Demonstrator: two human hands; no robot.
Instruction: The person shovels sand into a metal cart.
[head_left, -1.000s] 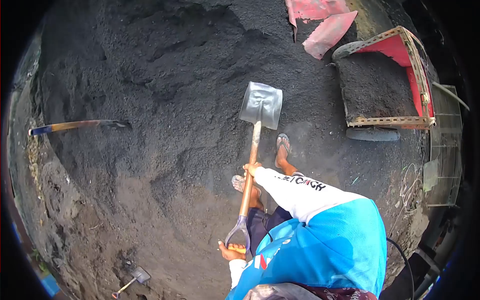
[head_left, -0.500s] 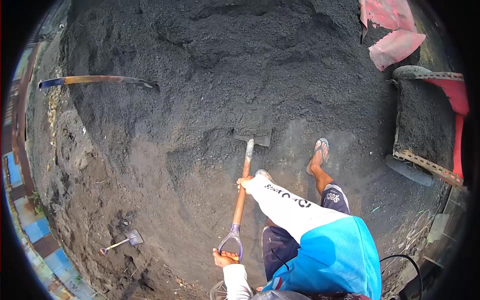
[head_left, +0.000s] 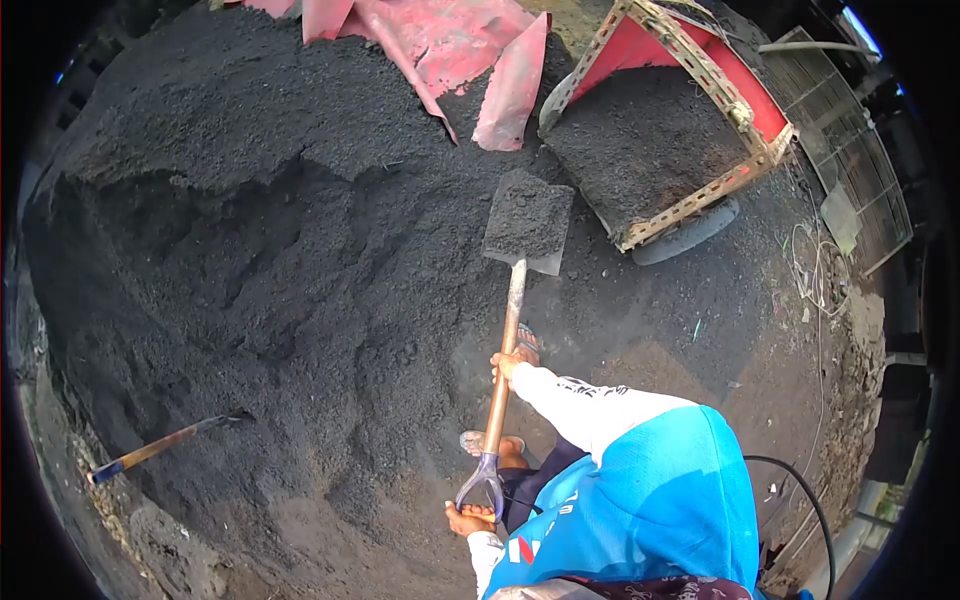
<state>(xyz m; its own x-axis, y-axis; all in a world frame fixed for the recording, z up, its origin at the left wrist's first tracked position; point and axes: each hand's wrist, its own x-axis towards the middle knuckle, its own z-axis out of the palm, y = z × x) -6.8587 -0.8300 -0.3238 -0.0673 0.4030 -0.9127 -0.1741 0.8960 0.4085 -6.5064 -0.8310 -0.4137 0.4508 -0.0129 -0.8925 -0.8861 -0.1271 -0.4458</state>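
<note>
My left hand [head_left: 470,520] is closed around the purple D-shaped grip of a shovel [head_left: 498,415]. Farther up, my right hand [head_left: 515,362] wraps the wooden shaft. A load of dark sand [head_left: 530,215] covers most of the shovel's square blade, leaving bare metal at its lower edge. To the right of the blade is a red-sided cart [head_left: 700,185] with a perforated metal frame, holding more dark sand. One of its tyres [head_left: 688,235] shows below the frame.
A large dark sand pile [head_left: 270,240] fills the left and centre. Torn red sheeting [head_left: 430,50] lies at its top. Another long-handled tool [head_left: 160,448] sticks into the sand at lower left. A metal grid panel [head_left: 850,140] and loose wires [head_left: 815,265] are on the right.
The shovel blade, earlier pushed into the foot of the pile, now carries sand and is near the cart. My view and body have turned right. Both hands keep their grip.
</note>
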